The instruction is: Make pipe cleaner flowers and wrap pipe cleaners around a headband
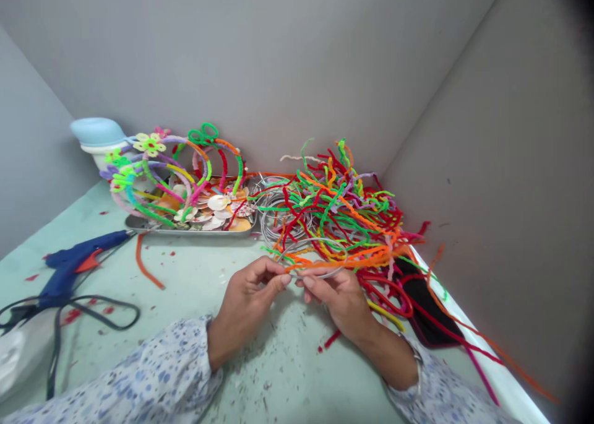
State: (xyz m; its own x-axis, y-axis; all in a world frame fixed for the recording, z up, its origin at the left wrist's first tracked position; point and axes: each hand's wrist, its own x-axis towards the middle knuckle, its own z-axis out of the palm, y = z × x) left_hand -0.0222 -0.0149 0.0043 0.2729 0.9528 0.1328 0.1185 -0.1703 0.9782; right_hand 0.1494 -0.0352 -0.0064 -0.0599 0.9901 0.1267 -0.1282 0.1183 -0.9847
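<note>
While my two hands meet over the middle of the worktop [278, 380], the wire ring [320, 239] sits upright between them, just on the near side of the pile. Left hand [245, 300]: thumb and fingers pinched narrow on the end of an orange pipe cleaner [362, 263], right at the ring; whether they grip the wire too, I cannot tell. Right hand [346, 300]: thumb and fingers pressed together on the ring's near edge, close to the left fingertips. The orange strand runs right, above my right hand, toward the pile.

Far right: a tangled pile of pipe cleaners [341, 210], red, green and orange. Just left of it, a stack of bare wire rings [263, 216].

Far left: a metal tray [199, 233] of shells [219, 202], with fuzzy headbands [207, 167] over it, some bearing flowers. Behind, a bottle with a pale blue cap [97, 133].

Left, nearer me: a blue glue gun [69, 266], its dark cord looped. A short orange piece [143, 266] lies between gun and tray.
</note>
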